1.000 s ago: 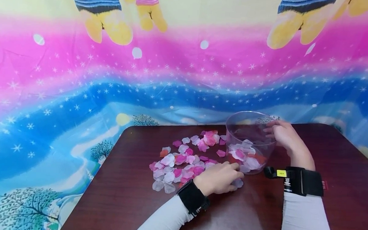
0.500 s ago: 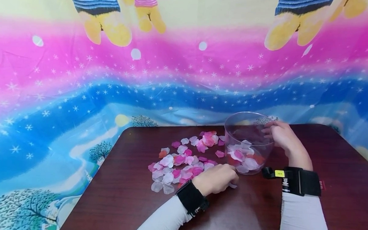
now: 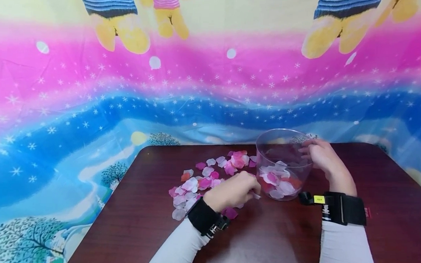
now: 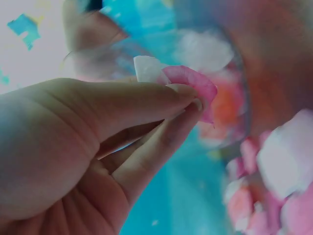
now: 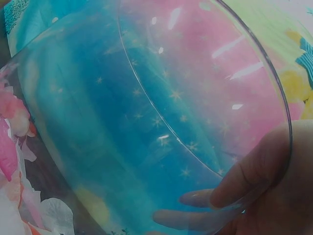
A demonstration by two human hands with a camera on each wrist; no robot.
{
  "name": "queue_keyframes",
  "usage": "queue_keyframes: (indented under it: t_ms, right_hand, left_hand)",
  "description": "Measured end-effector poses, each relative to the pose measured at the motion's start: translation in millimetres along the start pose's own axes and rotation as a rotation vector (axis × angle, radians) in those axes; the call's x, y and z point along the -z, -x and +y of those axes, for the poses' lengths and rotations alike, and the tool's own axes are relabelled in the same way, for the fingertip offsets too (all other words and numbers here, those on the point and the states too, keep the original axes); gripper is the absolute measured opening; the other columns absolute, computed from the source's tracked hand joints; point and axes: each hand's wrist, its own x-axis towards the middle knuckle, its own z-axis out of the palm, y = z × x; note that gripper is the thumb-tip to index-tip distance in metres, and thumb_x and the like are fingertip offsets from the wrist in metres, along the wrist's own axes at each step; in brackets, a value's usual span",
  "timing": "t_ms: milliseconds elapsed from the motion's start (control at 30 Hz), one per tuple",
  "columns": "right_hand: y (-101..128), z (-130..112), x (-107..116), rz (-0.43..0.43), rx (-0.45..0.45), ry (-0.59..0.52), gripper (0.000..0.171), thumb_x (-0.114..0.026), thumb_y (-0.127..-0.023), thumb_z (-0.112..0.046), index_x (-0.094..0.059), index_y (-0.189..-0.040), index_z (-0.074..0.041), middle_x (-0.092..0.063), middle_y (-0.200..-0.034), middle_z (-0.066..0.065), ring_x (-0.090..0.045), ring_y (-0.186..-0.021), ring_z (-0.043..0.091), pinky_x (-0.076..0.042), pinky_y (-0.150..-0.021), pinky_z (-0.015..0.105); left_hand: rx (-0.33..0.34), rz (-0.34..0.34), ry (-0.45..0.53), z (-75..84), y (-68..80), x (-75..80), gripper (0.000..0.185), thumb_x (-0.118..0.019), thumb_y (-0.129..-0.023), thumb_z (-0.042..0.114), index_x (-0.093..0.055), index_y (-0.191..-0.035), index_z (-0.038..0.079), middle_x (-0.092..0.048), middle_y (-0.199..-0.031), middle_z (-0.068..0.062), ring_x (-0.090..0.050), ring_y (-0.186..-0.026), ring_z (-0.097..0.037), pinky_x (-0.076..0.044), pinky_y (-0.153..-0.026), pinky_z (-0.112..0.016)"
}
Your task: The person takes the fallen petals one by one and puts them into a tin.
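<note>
My left hand (image 3: 232, 191) is raised near the left side of a clear plastic tub (image 3: 303, 174). Between its thumb and fingers it pinches artificial petals, a pink petal (image 4: 195, 81) and a white petal (image 4: 148, 68). My right hand (image 3: 325, 158) grips the tub's right side at the rim, some fingers showing through the plastic in the right wrist view. White, pink and red petals (image 3: 281, 186) lie in the bottom of the upright tub. A loose pile of petals (image 3: 191, 185) spreads on the table left of it, partly hidden by my left hand.
A dark brown wooden table (image 3: 379, 180) carries everything. Behind it hangs a printed cloth (image 3: 212, 81) with snowflakes and cartoon bears. A cluster of petals (image 3: 238, 159) lies near the tub's left wall, towards the back.
My left hand has picked petals off the table in front of the tub, then lifted and drawn back slightly left with them. My right hand stays on the tub.
</note>
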Motion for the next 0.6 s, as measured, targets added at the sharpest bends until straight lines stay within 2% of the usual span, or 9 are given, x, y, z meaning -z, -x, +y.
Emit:
queue_keyframes:
  t_ms: [200, 300, 367, 500, 600]
  right_hand:
    - [0, 2, 1, 0.002, -0.001, -0.022, 0.059, -0.024, -0.096, -0.006, -0.027, -0.153, 0.011, -0.038, -0.15, 0.036, -0.043, -0.135, 0.052, -0.045, -0.102, 0.061]
    - [1, 4, 1, 0.007, 0.002, -0.026, 0.058, -0.024, -0.097, -0.006, -0.028, -0.152, 0.011, -0.038, -0.15, 0.036, -0.044, -0.134, 0.053, -0.047, -0.1, 0.06]
    - [1, 4, 0, 0.008, -0.002, -0.022, 0.058, -0.023, -0.097, -0.006, -0.028, -0.152, 0.011, -0.039, -0.15, 0.036, -0.044, -0.134, 0.052, -0.046, -0.1, 0.06]
    - [1, 2, -1, 0.006, -0.011, -0.021, 0.058, -0.022, -0.098, -0.008, -0.028, -0.153, 0.01, -0.039, -0.15, 0.035, -0.044, -0.135, 0.051, -0.046, -0.1, 0.06]
    - [-1, 1, -1, 0.009, -0.012, -0.025, 0.057, -0.022, -0.1, -0.008, -0.028, -0.153, 0.01, -0.04, -0.15, 0.036, -0.044, -0.135, 0.051, -0.046, -0.101, 0.06]
  left_hand:
    - [-0.006, 0.084, 0.053, -5.9, -0.5, 39.9, 0.011, -0.072, -0.094, 0.001, -0.08, -0.099, 0.007, -0.074, -0.092, 0.0, -0.063, -0.085, -0.008, -0.05, -0.079, -0.011]
    - [-0.026, 0.104, 0.061, -7.8, -7.2, 58.4, 0.01, -0.072, -0.094, 0.002, -0.079, -0.099, 0.007, -0.073, -0.093, -0.002, -0.063, -0.087, -0.01, -0.052, -0.08, -0.016]
    - [-0.016, 0.118, 0.086, -9.9, -12.6, 68.3, 0.012, -0.071, -0.094, 0.0, -0.079, -0.101, 0.007, -0.073, -0.096, -0.002, -0.064, -0.088, -0.011, -0.053, -0.081, -0.018]
    - [0.032, 0.147, 0.119, -13.4, -24.9, 81.1, 0.014, -0.069, -0.096, 0.0, -0.077, -0.107, 0.004, -0.073, -0.101, -0.004, -0.067, -0.094, -0.013, -0.053, -0.085, -0.019]
    - [0.037, 0.166, 0.116, -14.0, -36.0, 85.1, 0.014, -0.069, -0.096, 0.001, -0.076, -0.108, 0.002, -0.072, -0.102, -0.006, -0.067, -0.098, -0.016, -0.053, -0.089, -0.019]
